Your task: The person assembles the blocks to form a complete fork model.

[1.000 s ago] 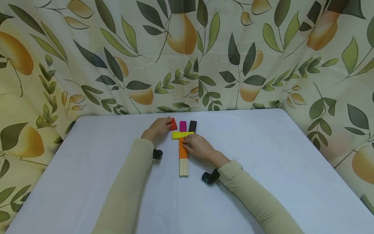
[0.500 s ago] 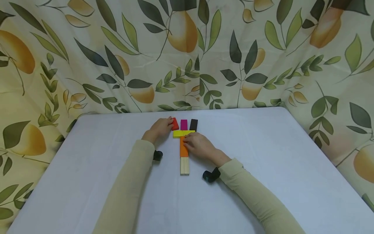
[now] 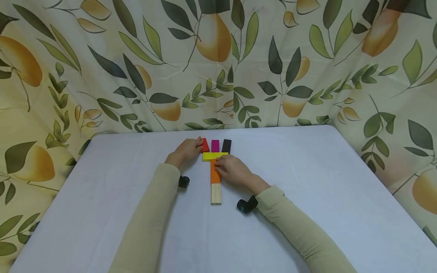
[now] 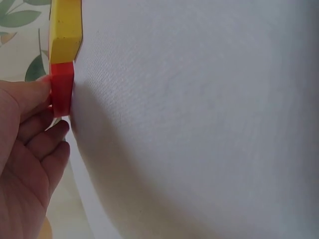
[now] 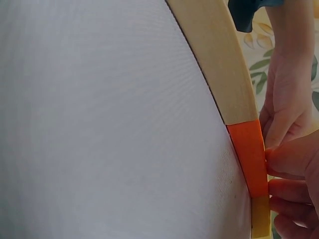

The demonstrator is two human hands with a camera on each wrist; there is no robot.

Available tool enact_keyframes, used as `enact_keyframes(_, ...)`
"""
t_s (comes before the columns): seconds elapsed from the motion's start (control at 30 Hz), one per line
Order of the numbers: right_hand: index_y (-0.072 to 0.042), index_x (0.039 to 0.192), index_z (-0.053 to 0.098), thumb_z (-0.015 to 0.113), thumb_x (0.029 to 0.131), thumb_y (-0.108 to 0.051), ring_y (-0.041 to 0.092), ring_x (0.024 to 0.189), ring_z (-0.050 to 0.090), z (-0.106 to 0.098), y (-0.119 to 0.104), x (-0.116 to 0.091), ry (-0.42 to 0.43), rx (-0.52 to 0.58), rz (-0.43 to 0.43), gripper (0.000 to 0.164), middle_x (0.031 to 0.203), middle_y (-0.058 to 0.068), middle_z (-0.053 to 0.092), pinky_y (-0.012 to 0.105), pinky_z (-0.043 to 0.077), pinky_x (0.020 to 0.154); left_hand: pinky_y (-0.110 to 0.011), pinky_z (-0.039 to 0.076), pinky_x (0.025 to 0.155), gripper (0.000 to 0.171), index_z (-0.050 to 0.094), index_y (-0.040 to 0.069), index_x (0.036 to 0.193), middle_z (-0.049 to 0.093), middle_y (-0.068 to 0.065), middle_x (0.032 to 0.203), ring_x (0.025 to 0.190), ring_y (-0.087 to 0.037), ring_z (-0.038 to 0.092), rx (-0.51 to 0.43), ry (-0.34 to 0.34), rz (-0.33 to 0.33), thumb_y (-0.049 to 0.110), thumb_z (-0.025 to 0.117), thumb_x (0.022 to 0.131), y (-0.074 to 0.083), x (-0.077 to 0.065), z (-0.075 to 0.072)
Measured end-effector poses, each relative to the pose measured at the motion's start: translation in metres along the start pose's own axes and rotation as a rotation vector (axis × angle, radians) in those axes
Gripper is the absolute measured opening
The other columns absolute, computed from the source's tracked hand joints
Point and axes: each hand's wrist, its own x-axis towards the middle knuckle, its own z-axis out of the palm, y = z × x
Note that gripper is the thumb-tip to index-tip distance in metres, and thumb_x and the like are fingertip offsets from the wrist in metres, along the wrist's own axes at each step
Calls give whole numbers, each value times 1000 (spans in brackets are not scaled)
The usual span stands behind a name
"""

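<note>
Flat coloured blocks lie in a cross-like layout in the head view. A plain wooden block [image 3: 216,194] is nearest, then an orange block [image 3: 214,176], with a yellow block [image 3: 209,157] crosswise at its far end. Beyond the yellow one lie a red block [image 3: 205,145], a magenta block [image 3: 215,146] and a black block [image 3: 227,146]. My left hand [image 3: 185,151] pinches the tilted red block [image 4: 62,89] from the left, its end close against the yellow block [image 4: 66,35]. My right hand [image 3: 235,171] rests its fingertips on the orange block [image 5: 248,157] near the yellow.
A white cloth covers the table [image 3: 290,227], whose far edge runs just behind the blocks. A leaf-and-fruit patterned curtain [image 3: 252,106] hangs behind and at both sides. Small black wrist cameras [image 3: 247,205] hang below both sleeves.
The red block has shifted very slightly toward the yellow block in my left hand. My right hand keeps its place on the orange block. The head view has shifted a little.
</note>
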Motion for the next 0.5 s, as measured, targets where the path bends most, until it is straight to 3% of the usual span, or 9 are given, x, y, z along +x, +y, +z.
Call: enact_keyframes(0.5, -5, 109, 68, 62, 89, -19, 19, 102, 57, 0, 0, 0, -8, 6, -2, 25, 109, 7, 64, 32, 44, 91, -38, 24, 107, 45, 40, 9, 137, 34, -3, 145, 133, -24, 27, -103, -12, 45, 20, 51, 95, -8, 6, -2)
